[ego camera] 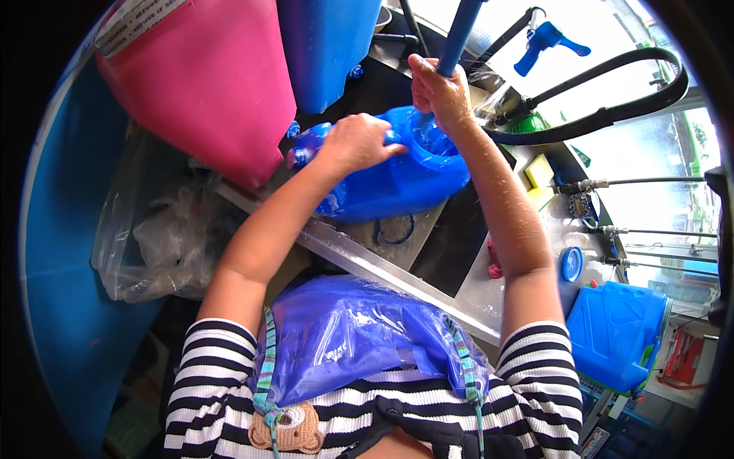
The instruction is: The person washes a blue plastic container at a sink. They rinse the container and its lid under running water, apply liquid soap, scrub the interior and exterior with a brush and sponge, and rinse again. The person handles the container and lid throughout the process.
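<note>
A blue plastic water container [390,189] lies tilted over the metal sink, its round mouth turned up and to the right. My left hand [361,143] grips the container at its upper side, near the spout. My right hand [441,92] is closed around a blue handle [459,37], whose lower end goes into the container's mouth; what is on that end is hidden inside. Water drops and suds show on my right hand and forearm. Water sprays beside my right wrist, near a black hose [608,115].
A pink container [212,86] and another blue one [327,51] stand at the upper left. Around the sink edge [367,258] are yellow sponges [539,172], a blue cap [572,264], a blue tap handle [545,46] and, lower right, a blue container [616,333]. Clear plastic bags [166,241] hang left.
</note>
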The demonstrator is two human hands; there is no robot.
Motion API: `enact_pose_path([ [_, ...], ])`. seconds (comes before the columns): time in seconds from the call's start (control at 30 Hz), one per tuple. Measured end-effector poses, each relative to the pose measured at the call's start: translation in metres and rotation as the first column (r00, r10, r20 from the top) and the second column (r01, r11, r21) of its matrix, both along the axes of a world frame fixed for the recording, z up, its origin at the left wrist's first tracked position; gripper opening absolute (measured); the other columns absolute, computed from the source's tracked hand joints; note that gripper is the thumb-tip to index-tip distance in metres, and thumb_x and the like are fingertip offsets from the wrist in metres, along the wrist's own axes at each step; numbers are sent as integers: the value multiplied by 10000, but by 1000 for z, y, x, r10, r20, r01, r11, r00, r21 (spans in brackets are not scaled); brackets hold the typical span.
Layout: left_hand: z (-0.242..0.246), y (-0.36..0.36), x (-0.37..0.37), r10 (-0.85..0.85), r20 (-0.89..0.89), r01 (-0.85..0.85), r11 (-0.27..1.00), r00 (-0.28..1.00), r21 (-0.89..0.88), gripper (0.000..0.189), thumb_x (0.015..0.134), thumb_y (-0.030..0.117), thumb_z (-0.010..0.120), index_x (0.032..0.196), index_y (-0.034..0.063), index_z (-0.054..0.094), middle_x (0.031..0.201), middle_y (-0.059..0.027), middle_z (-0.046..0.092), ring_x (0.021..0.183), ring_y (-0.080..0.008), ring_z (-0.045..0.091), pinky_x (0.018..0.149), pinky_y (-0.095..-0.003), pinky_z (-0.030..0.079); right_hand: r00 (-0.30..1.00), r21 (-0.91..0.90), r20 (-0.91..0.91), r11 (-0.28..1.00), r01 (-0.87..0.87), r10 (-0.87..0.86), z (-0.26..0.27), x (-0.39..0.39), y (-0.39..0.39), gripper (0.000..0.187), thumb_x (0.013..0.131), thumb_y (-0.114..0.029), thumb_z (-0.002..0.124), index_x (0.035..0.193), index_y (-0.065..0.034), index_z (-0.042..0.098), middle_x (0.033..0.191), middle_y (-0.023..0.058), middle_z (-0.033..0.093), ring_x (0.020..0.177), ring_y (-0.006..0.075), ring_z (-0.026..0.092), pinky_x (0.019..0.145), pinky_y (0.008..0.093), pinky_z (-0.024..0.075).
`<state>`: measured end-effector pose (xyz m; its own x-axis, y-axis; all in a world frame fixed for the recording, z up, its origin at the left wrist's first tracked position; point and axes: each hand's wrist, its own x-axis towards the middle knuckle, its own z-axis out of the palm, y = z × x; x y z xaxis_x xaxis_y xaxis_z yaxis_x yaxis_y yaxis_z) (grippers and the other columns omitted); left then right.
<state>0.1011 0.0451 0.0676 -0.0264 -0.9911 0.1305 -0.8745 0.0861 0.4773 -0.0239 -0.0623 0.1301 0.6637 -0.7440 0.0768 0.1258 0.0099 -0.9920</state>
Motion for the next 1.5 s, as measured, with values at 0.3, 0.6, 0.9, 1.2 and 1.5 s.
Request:
enact_pose_path([
  [0.3, 1, 0, -5, -2, 45, 2, 1000, 999, 11, 517, 789, 559, 662, 824, 43, 665, 837, -195, 673, 819, -383, 661, 741, -478, 525, 990, -28, -59, 992, 123, -125, 19, 7, 10, 391, 893, -326, 668, 610, -133, 479, 507, -45, 391, 405, 64, 336, 388, 231, 236],
  [0.6, -4, 0, -1, 21, 10, -20, 1000, 1000, -19, 524, 775, 562, 677, 825, 41, 681, 802, -203, 674, 808, -370, 667, 726, -470, 530, 966, -3, 90, 970, 242, -241, -11, 1, 4, 344, 862, -252, 706, 613, -94, 528, 494, -14, 441, 387, 96, 410, 365, 259, 307],
  [0.9, 2, 7, -4, 27, 0, -27, 999, 1000, 46, 493, 785, 546, 679, 816, 55, 665, 821, -188, 679, 831, -372, 666, 761, -477, 525, 855, -157, 187, 845, 511, -483, -31, -8, 30, 452, 901, -387, 661, 625, -115, 429, 520, -12, 395, 440, 85, 384, 414, 236, 285],
  [1.2, 0, 2, -9, 45, -24, -44, 998, 999, 33, 524, 787, 555, 669, 825, 32, 676, 857, -199, 681, 845, -367, 667, 763, -470, 525, 869, -393, 129, 780, 487, -477, 5, -22, 18, 465, 905, -364, 665, 572, -108, 464, 495, -27, 437, 434, 68, 423, 402, 234, 303],
  [1.5, -6, 10, -7, 36, -31, -36, 999, 999, -1, 514, 782, 550, 674, 785, 37, 677, 808, -187, 681, 801, -365, 673, 739, -463, 533, 875, -363, 224, 796, 484, -429, 3, -32, 3, 468, 913, -365, 652, 570, -116, 455, 477, -27, 417, 400, 71, 411, 370, 238, 298],
])
